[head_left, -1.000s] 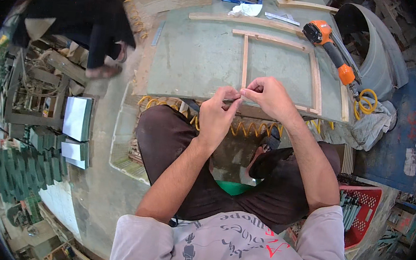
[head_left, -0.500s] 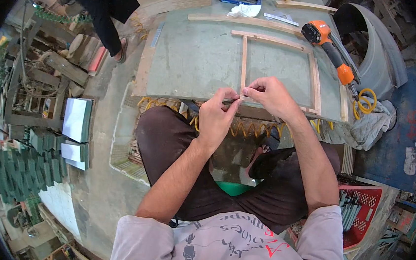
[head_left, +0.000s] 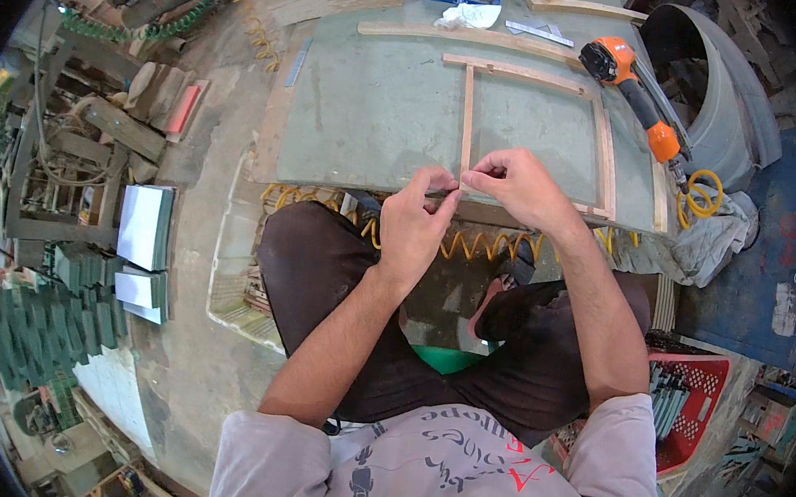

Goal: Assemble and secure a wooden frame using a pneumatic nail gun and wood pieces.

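A rectangular frame of thin pale wooden strips (head_left: 469,113) lies on the green-grey worktable (head_left: 363,103). At the table's near edge, my left hand (head_left: 412,219) is closed with its fingertips pinching the frame's near left corner. Just right of it, my right hand (head_left: 520,189) is closed too, thumb and forefinger pressed on the same corner. The hands nearly touch, and the fingers cover the joint itself. An orange and black air nail gun (head_left: 627,91) rests on the table beyond the frame's far right corner.
Loose wooden strips (head_left: 407,32), a metal ruler (head_left: 540,34) and a crumpled white cloth (head_left: 467,16) lie farther back. A yellow coiled hose (head_left: 699,199) hangs at the right. Below stands a red crate (head_left: 709,389); stacked boards (head_left: 146,226) are on the left floor.
The person standing at the far left has gone out of view. My hands stay at the same corner with barely any shift.
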The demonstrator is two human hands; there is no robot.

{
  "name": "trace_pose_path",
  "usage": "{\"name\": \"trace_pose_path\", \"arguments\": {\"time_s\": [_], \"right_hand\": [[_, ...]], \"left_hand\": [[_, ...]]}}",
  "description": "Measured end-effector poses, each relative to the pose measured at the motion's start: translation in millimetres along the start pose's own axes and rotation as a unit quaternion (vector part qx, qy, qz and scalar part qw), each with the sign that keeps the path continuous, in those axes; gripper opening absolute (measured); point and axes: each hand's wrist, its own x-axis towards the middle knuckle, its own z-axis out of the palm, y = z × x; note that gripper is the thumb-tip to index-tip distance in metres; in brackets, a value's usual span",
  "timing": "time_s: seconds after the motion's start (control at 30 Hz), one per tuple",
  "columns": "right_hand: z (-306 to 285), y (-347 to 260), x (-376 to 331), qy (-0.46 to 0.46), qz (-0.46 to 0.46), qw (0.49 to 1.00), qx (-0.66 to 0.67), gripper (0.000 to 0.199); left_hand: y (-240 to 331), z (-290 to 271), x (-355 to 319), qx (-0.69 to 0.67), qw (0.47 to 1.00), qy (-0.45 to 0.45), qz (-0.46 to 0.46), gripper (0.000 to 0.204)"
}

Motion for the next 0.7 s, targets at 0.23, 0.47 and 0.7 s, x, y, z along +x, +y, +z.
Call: {"name": "trace_pose_path", "arguments": {"time_s": [0.23,0.47,0.7], "right_hand": [[3.6,-3.7,-1.7,0.017,0.019,0.998,-0.052,0.031],[-1.2,4.5,5.7,0.014,-0.002,1.000,-0.020,0.033],[0.3,14.5,5.4,0.023,-0.059,0.997,0.031,0.029]], "left_hand": [[4.7,-1.2,1.0,-0.005,1.000,-0.005,0.002,0.024],[2.7,0.5,9.4,-0.018,1.000,-0.013,-0.012,0.025],[6.5,-3.0,4.2,0.010,1.000,-0.004,0.007,0.021]]}}
